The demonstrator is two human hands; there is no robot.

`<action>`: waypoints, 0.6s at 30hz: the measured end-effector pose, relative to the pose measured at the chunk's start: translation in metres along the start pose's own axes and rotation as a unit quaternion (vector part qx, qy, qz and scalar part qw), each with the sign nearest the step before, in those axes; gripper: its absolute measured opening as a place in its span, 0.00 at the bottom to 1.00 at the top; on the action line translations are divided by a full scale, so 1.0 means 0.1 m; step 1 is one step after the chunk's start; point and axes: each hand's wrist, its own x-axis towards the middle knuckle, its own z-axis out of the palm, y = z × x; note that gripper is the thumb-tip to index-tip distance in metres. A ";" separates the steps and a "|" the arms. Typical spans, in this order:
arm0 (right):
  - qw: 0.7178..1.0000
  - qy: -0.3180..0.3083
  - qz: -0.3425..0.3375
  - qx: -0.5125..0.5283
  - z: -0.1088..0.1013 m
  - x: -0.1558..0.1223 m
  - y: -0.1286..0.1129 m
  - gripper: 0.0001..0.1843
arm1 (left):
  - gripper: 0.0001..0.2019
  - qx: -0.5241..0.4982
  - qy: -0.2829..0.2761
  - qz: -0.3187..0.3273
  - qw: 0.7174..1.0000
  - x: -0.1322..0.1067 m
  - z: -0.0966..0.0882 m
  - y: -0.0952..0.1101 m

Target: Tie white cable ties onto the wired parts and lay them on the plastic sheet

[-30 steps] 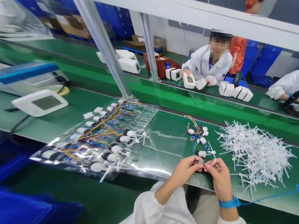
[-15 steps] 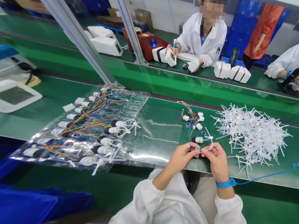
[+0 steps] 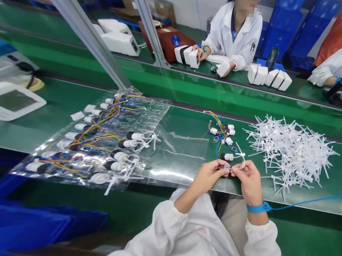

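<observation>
My left hand (image 3: 210, 175) is closed in a pinch on a small pale metallic part (image 3: 226, 167) with thin wires running up from it. Close against it, my right hand (image 3: 248, 182) pinches a piece of thin white tubing (image 3: 243, 158), which curves up from the fingers to a small joint. The fingertips almost meet, so the point of contact is partly hidden. Just beyond lies a white-and-black cylinder (image 3: 227, 156), beside a cluster of similar wired cylinders (image 3: 228, 129) with yellow and blue wires. To the right is a heap of branched white tubing pieces (image 3: 294, 154).
Wired cylinders, some with tubing, lie on a clear plastic sheet (image 3: 162, 122) at left. Farther left stands a white device with a screen (image 3: 9, 101). A metal post (image 3: 106, 47) slants across. A blue coiled cord (image 3: 307, 199) joins my right wristband. Co-workers sit opposite.
My hands stay pinched together at almost the same spot, with the tubing still curving up. The view has shifted slightly. The co-worker opposite has moved a white casing slightly.
</observation>
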 end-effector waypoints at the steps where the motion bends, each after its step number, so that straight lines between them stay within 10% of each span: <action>1: 1.000 0.000 0.000 -0.002 0.00 0.00 0.00 0.21 | 0.13 0.001 0.001 0.001 1.000 0.00 0.00 0.00; 18: 0.998 0.004 -0.006 -0.054 -0.01 -0.01 0.04 0.21 | 0.08 0.076 0.022 0.045 0.996 -0.03 0.02 0.04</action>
